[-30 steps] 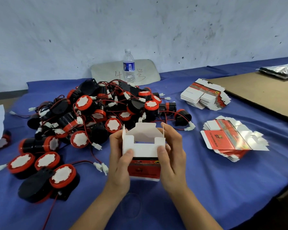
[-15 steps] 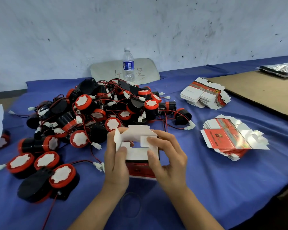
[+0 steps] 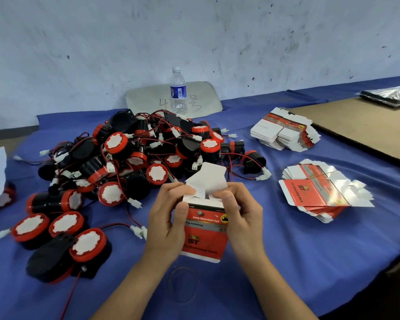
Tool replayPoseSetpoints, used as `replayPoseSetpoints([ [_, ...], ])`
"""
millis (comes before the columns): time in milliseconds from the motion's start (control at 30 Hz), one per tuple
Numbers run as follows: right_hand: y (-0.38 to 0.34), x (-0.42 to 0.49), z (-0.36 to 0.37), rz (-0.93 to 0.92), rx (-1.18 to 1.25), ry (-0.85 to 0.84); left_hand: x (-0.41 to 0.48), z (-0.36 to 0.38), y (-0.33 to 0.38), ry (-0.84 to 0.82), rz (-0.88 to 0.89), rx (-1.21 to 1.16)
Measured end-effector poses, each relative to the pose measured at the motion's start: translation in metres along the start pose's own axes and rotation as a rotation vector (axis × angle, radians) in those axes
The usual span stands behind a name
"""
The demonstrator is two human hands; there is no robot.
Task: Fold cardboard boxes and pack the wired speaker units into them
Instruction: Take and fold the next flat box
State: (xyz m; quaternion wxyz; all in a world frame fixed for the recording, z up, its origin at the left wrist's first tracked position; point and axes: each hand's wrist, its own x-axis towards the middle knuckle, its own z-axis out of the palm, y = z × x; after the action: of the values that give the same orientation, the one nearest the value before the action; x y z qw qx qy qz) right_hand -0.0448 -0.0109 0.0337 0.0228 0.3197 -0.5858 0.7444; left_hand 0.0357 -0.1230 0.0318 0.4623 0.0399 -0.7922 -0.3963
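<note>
Cardboard box (image 3: 204, 236): red-printed, held off the blue cloth (image 3: 286, 262) between both hands at the middle of the view. Its white top flaps (image 3: 211, 179) stand up at 12 o'clock of the fingers.
Left hand (image 3: 165, 224): grips the box's 9 o'clock side, fingers curled round it, thumb laid on the red front, fingertips at a white side flap.
Right hand (image 3: 243, 218): grips the 3 o'clock side, fingers wrapped behind, thumb pressing a small white flap at the top edge.
Speaker units (image 3: 134, 158): a black-and-red pile with red wires and white plugs, spread from 9 to 12 o'clock of the box. The nearest ones are just beyond the raised flaps.
Flat boxes: one banded stack (image 3: 319, 188) at 3 o'clock of the hands, well apart; another (image 3: 284, 131) at 1 o'clock.
Water bottle (image 3: 178, 91): upright at 12 o'clock, behind the pile.
Rubber band (image 3: 183, 285): on the cloth at 6 o'clock, between the forearms.
Brown board (image 3: 367, 125): at 2 o'clock, far side of the stacks.
</note>
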Motion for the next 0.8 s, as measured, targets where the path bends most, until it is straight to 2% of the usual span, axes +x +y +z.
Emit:
replayPoseSetpoints([
  [133, 0.000, 0.000, -0.002, -0.040, -0.010, -0.017, -0.001, 0.002, -0.002, -0.018, -0.035, -0.042],
  [233, 0.000, -0.003, -0.004, -0.166, -0.105, -0.097, -0.002, 0.000, -0.001, -0.018, -0.108, -0.109],
  [400, 0.001, -0.002, -0.004, -0.132, -0.134, -0.073, 0.000, -0.004, 0.000, -0.062, -0.154, -0.120],
  [533, 0.001, -0.003, -0.004, -0.177, -0.163, -0.136, -0.002, -0.004, -0.002, -0.027, -0.148, -0.123],
  [567, 0.000, -0.004, -0.003, -0.147, -0.129, -0.159, -0.002, -0.004, -0.003, -0.012, -0.181, -0.139],
  [633, -0.005, -0.002, -0.002, 0.056, 0.060, -0.192, -0.001, -0.005, -0.003, -0.009, -0.253, -0.177],
  [700, -0.006, 0.003, -0.005, 0.295, 0.242, -0.230, 0.001, -0.008, -0.003, -0.034, -0.245, -0.141],
  [800, -0.004, 0.005, -0.008, 0.592, 0.401, -0.404, 0.003, -0.010, -0.003, -0.081, -0.212, -0.080],
])
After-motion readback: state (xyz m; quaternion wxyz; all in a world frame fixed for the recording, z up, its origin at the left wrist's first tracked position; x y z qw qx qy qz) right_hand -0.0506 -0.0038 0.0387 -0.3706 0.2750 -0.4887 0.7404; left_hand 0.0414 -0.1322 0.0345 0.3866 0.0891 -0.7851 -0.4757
